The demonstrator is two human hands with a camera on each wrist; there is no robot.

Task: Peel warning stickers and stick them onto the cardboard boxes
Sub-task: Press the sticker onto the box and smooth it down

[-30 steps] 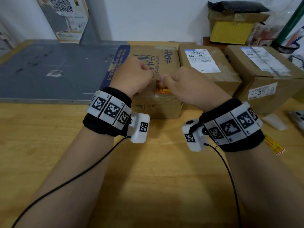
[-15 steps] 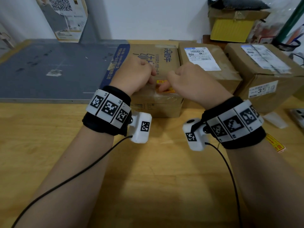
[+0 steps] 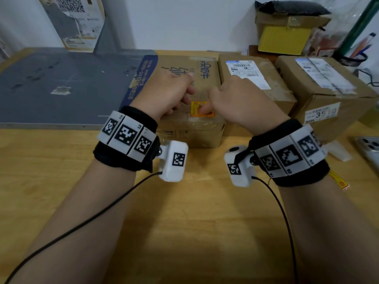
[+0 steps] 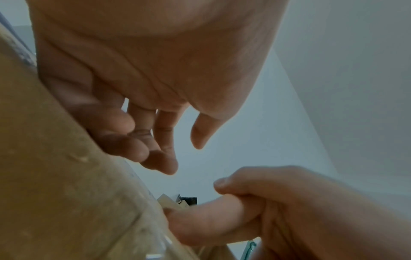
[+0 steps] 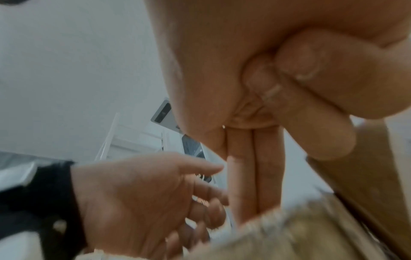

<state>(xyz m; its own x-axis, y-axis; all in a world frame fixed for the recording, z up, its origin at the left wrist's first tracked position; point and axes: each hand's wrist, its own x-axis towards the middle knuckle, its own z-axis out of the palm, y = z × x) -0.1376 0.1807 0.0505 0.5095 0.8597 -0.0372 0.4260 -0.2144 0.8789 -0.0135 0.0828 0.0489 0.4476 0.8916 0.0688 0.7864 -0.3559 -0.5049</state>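
A yellow and orange warning sticker (image 3: pixel 196 105) lies flat on top of the left cardboard box (image 3: pixel 180 130), near its front edge. My right hand (image 3: pixel 242 99) presses one straightened digit on the sticker's right part, and two of its other fingers are curled into the palm (image 5: pixel 289 73). My left hand (image 3: pixel 166 93) hovers over the box just left of the sticker with relaxed fingers (image 4: pixel 162 137), holding nothing. Two more cardboard boxes, the middle box (image 3: pixel 276 89) and the right box (image 3: pixel 332 103), stand in a row to the right.
A strip of more stickers (image 3: pixel 338 181) lies on the wooden table by my right wrist. A white backing scrap (image 3: pixel 338 152) and a phone (image 3: pixel 369 146) are at the right edge. A grey mat (image 3: pixel 61 83) covers the left rear, and stacked boxes (image 3: pixel 287 31) stand at the back.
Both hands pinched the sticker over the box before. It now lies on the box top; my left hand has let go and opened while my right hand presses it down.
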